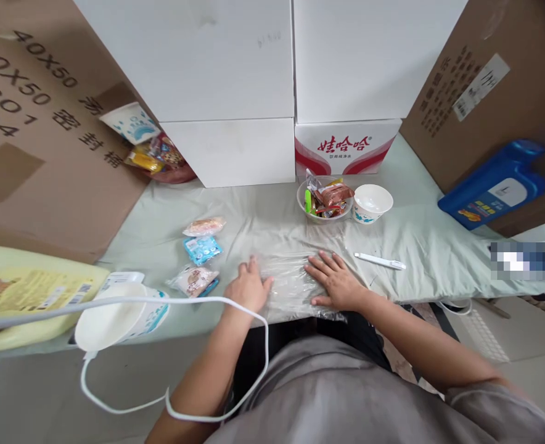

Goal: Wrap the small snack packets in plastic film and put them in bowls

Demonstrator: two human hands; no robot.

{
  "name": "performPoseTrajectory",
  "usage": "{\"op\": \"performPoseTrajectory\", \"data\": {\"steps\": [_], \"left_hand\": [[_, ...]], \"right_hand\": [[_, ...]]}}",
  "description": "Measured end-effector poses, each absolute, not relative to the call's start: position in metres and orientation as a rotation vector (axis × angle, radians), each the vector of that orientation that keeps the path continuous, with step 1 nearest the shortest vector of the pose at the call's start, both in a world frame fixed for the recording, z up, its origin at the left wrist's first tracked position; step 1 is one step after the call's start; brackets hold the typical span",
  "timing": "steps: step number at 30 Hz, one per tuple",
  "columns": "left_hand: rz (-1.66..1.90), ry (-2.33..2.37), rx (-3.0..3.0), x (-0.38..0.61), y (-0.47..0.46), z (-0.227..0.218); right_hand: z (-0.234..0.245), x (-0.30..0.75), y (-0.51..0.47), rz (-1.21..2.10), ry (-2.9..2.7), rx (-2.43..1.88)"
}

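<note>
A sheet of clear plastic film (287, 279), creased and shiny, lies flat on the cloth-covered table near its front edge. My right hand (337, 282) rests on the film's right side, palm down with fingers spread. At the left side of the film is my left hand (248, 287), its fingers stretched out and holding nothing. Left of it sit wrapped snacks: a pinkish packet (204, 226), a blue packet (202, 249) and a whitish packet (195, 280). A white utility knife (380, 261) lies to the right of my right hand.
Behind the film stand a bowl of wrapped snacks (325, 200) and a paper cup (373, 203). White boxes (249, 151) line the back. A blue bottle (494, 185) is at right, a large paper cup (110, 317) at left. A white cable (267, 345) loops across my left forearm.
</note>
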State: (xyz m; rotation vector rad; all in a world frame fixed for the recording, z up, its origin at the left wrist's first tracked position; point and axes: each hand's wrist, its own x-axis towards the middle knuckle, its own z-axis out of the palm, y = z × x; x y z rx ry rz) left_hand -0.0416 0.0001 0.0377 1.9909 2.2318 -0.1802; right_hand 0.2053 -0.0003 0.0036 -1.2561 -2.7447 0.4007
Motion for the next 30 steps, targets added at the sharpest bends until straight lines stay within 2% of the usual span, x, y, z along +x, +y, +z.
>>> {"op": "performPoseTrajectory", "data": {"steps": [3,5,8,10,12,17,26,30], "left_hand": [[-0.016,2.349,2.0,-0.063,0.0,0.033],[0.214,2.252,2.176,-0.071,-0.007,0.033],[0.446,1.697,2.458,-0.072,-0.022,0.034],[0.387,1.345,2.5,-0.071,-0.031,0.034],[0.299,1.214,2.476,-0.072,-0.038,0.032],[0.308,1.203,2.37,-0.08,-0.044,0.033],[0.205,1.149,1.818,-0.088,-0.035,0.05],[0.441,1.234,1.505,-0.089,-0.018,0.049]], "right_hand": [[0.002,0.223,0.008,0.38,-2.676,-1.306],[0.011,0.231,0.007,0.42,-2.582,-1.265],[0.028,0.235,-0.007,0.572,-2.478,-1.074],[0.034,0.234,-0.02,0.696,-2.51,-0.944],[0.034,0.235,-0.033,0.768,-2.589,-0.891],[0.03,0.244,-0.049,0.912,-2.51,-0.983],[0.032,0.262,-0.041,1.468,-1.665,-1.241],[0.019,0.256,-0.029,1.381,-1.452,-1.379]]}}
